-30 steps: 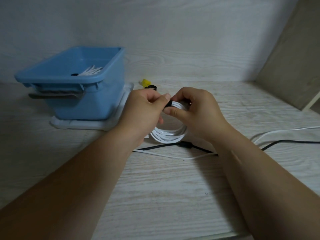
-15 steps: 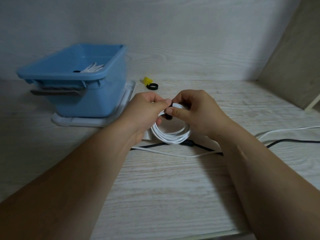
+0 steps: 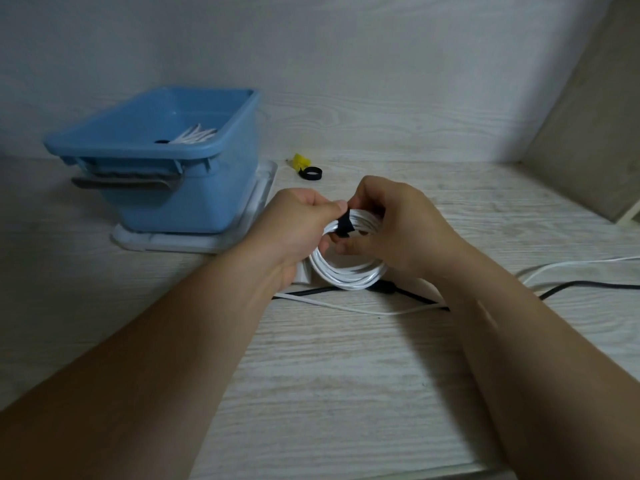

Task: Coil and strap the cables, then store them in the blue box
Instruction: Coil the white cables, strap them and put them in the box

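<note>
Black strap (image 3: pixel 344 226) had closed further over the white coil (image 3: pixel 349 277).
Left hand (image 3: pixel 298 226) pinched it, right hand (image 3: pixel 398 226) gripped the coil; loose cables (image 3: pixel 346 306) lay beneath, blue box (image 3: pixel 166 202) stood nearby.

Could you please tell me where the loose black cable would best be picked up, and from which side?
Probably pinch the black cable from above on its right stretch: there it lies flat and uncovered on the table, whereas its middle passes beneath the white coil and the right forearm.

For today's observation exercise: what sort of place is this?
Probably a home desk or shelf nook: pale wood-grain tabletop, matching back wall, and a blue box with a coiled cable stored inside.
</note>
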